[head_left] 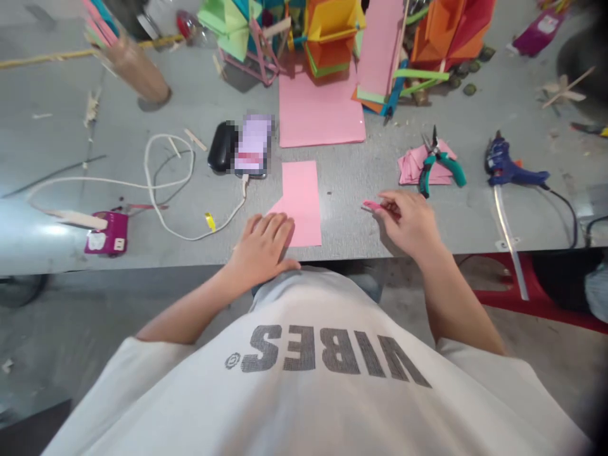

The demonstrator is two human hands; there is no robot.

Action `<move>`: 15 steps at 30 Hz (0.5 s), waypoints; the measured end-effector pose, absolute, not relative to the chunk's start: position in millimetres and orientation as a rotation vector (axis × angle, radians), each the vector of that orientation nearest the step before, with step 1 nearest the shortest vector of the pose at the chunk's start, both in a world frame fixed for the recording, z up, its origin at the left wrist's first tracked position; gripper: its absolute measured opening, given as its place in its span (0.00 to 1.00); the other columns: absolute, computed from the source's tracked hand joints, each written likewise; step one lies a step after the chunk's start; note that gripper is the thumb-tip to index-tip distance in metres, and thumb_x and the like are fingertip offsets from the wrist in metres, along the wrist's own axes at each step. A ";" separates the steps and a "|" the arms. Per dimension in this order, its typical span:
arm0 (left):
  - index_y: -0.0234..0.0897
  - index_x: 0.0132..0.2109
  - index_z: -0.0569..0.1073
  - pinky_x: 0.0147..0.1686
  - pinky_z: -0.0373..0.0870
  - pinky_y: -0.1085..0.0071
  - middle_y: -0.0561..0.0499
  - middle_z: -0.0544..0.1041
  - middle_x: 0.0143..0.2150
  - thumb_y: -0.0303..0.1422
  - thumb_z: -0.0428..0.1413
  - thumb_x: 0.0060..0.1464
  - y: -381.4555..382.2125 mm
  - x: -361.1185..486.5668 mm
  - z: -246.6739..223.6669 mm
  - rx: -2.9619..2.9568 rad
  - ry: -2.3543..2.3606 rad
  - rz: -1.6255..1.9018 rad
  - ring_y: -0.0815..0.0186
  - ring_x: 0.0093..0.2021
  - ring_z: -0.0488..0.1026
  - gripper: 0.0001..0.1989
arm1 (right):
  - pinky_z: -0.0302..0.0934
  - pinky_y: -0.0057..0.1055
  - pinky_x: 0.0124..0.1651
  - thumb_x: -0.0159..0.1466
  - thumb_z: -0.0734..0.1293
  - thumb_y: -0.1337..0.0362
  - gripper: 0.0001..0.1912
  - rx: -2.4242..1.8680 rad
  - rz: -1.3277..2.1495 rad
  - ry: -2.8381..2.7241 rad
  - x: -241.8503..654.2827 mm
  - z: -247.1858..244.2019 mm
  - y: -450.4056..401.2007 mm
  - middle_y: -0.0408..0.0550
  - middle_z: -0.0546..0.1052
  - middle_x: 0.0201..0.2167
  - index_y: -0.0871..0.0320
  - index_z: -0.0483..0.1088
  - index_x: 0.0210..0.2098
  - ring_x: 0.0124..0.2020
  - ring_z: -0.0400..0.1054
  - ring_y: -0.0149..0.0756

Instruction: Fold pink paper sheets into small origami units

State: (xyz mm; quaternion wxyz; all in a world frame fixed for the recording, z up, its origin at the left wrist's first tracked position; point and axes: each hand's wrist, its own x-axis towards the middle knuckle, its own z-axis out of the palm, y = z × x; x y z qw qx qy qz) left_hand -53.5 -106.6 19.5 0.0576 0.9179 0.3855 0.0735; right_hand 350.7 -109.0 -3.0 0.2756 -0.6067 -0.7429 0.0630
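Note:
My left hand (261, 247) lies flat at the table's front edge, fingers stretched out over the lower left of a pink paper sheet (304, 199). Part of another pink piece shows beside the sheet's left edge, mostly hidden by that hand. To the right of the sheet, my right hand (408, 218) is closed around a small pink craft knife (373, 206), its thin grey tip pointing left, apart from the paper. Most of its handle is hidden in the fingers. Behind this hand, green-handled pliers (439, 166) rest on a pile of small pink paper pieces (412, 166).
A blue glue gun (510, 163) with a clear stick lies at right. A larger pink paper stack (323, 123), folded coloured paper shapes (332, 31) and a brown cup (140, 73) stand farther back. Left are a charging phone (254, 145), black case (222, 147) and white cable (161, 183).

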 end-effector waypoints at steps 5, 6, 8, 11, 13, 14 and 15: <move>0.37 0.79 0.69 0.75 0.77 0.45 0.32 0.83 0.73 0.36 0.58 0.80 -139.9 -84.4 -8.7 2.749 1.097 0.537 0.45 0.78 0.79 0.26 | 0.76 0.50 0.50 0.78 0.72 0.53 0.11 -1.647 0.179 -1.863 363.7 -22.0 -113.0 0.53 0.88 0.41 0.50 0.82 0.54 0.42 0.82 0.52; 0.38 0.75 0.73 0.70 0.82 0.50 0.34 0.87 0.69 0.29 0.56 0.80 -143.8 -87.8 -8.5 2.730 1.101 0.637 0.49 0.74 0.83 0.22 | 0.77 0.52 0.52 0.78 0.73 0.52 0.11 -1.645 0.149 -1.846 362.4 -23.9 -113.7 0.54 0.88 0.43 0.50 0.82 0.53 0.45 0.83 0.53; 0.41 0.64 0.80 0.58 0.87 0.58 0.41 0.92 0.58 0.24 0.56 0.78 -149.2 -91.6 -2.7 2.719 1.081 0.812 0.55 0.61 0.91 0.15 | 0.78 0.57 0.58 0.76 0.75 0.52 0.12 -1.632 0.055 -1.808 358.1 -23.2 -114.1 0.58 0.88 0.48 0.51 0.83 0.52 0.51 0.83 0.58; 0.41 0.51 0.84 0.44 0.86 0.66 0.48 0.93 0.45 0.23 0.61 0.75 -149.7 -92.3 12.8 2.657 1.091 1.045 0.61 0.42 0.92 0.09 | 0.76 0.62 0.64 0.75 0.76 0.50 0.13 -1.549 0.013 -1.768 349.8 -8.8 -113.0 0.61 0.87 0.53 0.51 0.84 0.51 0.58 0.83 0.61; 0.41 0.48 0.86 0.40 0.83 0.70 0.51 0.92 0.40 0.24 0.65 0.72 -143.8 -90.1 22.6 2.474 1.163 1.174 0.64 0.37 0.90 0.07 | 0.77 0.62 0.66 0.75 0.76 0.48 0.14 -1.427 0.179 -1.774 343.5 8.1 -111.5 0.59 0.88 0.54 0.49 0.84 0.51 0.58 0.84 0.59; 0.42 0.46 0.87 0.38 0.81 0.72 0.52 0.91 0.38 0.25 0.67 0.71 -139.0 -87.8 26.5 2.337 1.210 1.237 0.66 0.34 0.88 0.06 | 0.76 0.61 0.67 0.76 0.76 0.45 0.15 -1.353 0.323 -1.771 339.9 17.6 -110.5 0.57 0.89 0.56 0.48 0.84 0.52 0.60 0.84 0.58; 0.42 0.44 0.87 0.35 0.78 0.74 0.53 0.90 0.35 0.27 0.69 0.68 -133.1 -84.4 29.7 2.182 1.260 1.295 0.68 0.31 0.86 0.04 | 0.76 0.61 0.69 0.75 0.76 0.42 0.18 -1.272 0.492 -1.752 335.6 27.1 -109.2 0.55 0.89 0.58 0.46 0.84 0.54 0.62 0.84 0.58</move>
